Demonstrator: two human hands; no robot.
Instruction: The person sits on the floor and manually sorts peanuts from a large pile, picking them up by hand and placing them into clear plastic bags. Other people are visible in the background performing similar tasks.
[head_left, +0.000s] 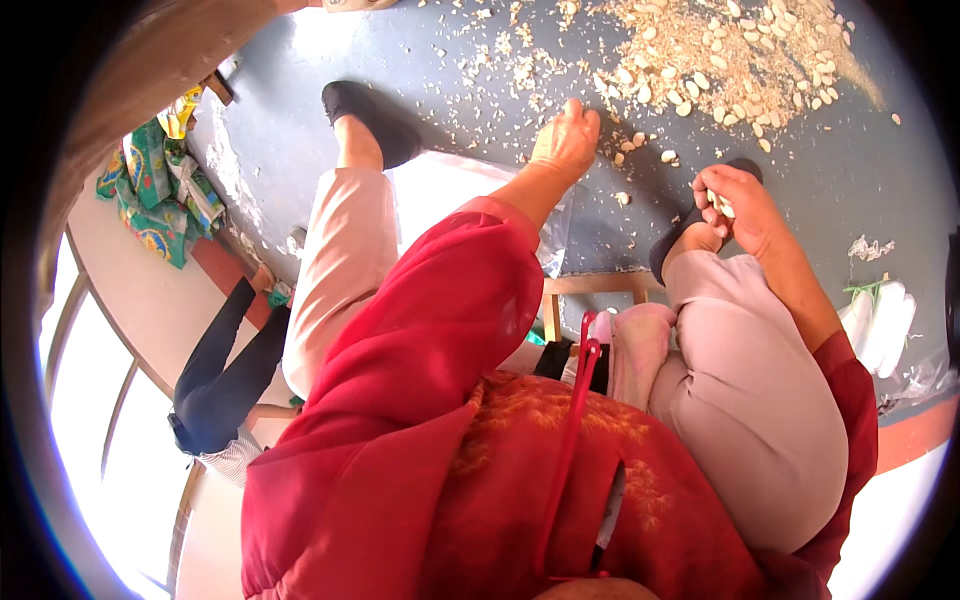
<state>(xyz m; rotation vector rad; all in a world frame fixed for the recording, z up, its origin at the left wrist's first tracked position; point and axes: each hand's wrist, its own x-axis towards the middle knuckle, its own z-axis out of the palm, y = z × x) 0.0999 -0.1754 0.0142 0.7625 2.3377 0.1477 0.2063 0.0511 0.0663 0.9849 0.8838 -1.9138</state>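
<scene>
My left hand (566, 140) is low over the grey floor (480, 124), at the edge of scattered pale fragments. Its fingers are curled, and whether anything is between them is hidden. Several pale, flat, bean-like seeds (721, 204) rest in my right hand (739, 199), whose fingers bend around them beside my right shoe. Beyond both hands spreads a heap of similar seeds (701, 80) mixed with tan chaff (735, 64). A few loose seeds (669, 156) lie on the floor between my hands and the heap.
My dark shoes (375, 124) stand apart on the floor. A white plastic sheet (439, 187) lies between my legs, near a wooden stool frame (600, 283). White gloves (877, 326) lie at right. Green patterned bags (157, 195) and another person's dark trousers (225, 364) are at left.
</scene>
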